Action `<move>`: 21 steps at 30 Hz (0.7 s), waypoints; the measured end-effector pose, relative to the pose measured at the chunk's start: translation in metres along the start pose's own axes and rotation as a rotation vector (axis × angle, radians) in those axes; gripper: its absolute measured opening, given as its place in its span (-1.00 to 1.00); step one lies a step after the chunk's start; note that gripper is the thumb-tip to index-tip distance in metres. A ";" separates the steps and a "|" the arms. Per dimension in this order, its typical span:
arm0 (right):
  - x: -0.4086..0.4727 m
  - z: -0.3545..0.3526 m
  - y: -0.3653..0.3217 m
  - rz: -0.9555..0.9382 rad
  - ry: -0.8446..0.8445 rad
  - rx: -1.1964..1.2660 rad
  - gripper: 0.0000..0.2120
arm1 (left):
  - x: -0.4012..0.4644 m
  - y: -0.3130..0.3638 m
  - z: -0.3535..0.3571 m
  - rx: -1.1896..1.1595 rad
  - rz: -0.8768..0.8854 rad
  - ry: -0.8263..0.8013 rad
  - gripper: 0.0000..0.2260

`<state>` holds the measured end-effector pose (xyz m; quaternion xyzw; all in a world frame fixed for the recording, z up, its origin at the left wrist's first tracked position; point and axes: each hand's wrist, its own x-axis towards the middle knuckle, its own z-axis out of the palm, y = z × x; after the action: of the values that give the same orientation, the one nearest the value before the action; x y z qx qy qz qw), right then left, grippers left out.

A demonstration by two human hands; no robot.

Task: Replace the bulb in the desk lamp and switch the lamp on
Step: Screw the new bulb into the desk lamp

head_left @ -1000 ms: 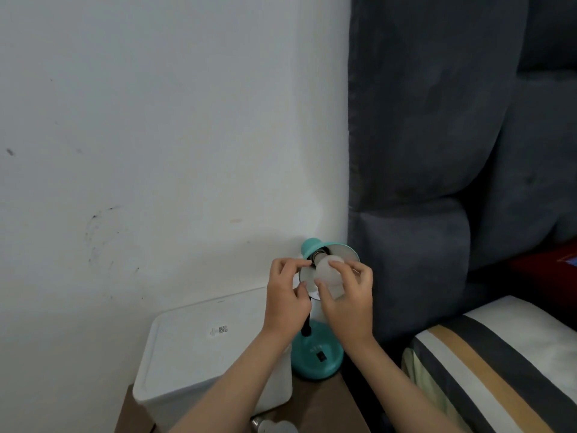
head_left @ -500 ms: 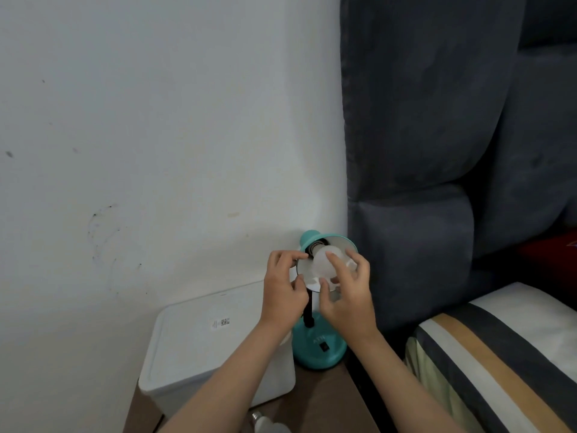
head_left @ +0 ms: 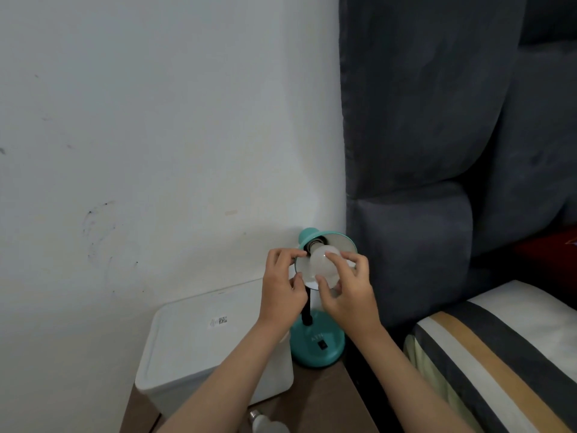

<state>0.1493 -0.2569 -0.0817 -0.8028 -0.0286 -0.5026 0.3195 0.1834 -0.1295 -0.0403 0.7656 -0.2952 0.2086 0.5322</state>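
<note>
1. On a brown bedside table [head_left: 315,398], wedged between a white wall and a dark grey upholstered headboard [head_left: 437,151], stands a teal desk lamp [head_left: 318,342] with its shade [head_left: 338,243] tipped toward the camera.
2. A frosted white bulb [head_left: 321,265] sits inside the shade, its neck at the dark socket.
3. The right hand [head_left: 349,295] holds the bulb, thumb and fingertips closed round its globe.
4. The left hand [head_left: 281,292] pinches the shade's left rim between thumb and fingers, steadying it.
5. The lamp's black switch [head_left: 322,345] shows on the round base; the bulb is not glowing.
6. Just left of the lamp is a white lidded plastic box [head_left: 193,348] with a small sticker.
7. A second bulb [head_left: 265,425] lies on the table at the bottom edge.
8. A striped pillow [head_left: 499,354] lies at the right.
</note>
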 end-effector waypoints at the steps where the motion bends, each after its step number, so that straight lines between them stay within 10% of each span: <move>1: 0.001 0.000 0.000 0.023 0.012 -0.012 -0.56 | 0.000 0.000 0.000 -0.002 0.002 -0.001 -0.57; 21: -0.002 0.003 0.004 -0.014 -0.064 -0.045 -0.50 | -0.002 0.000 0.002 0.030 0.015 -0.004 -0.56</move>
<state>0.1518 -0.2576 -0.0861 -0.8252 -0.0332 -0.4796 0.2966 0.1815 -0.1308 -0.0422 0.7716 -0.2989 0.2157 0.5185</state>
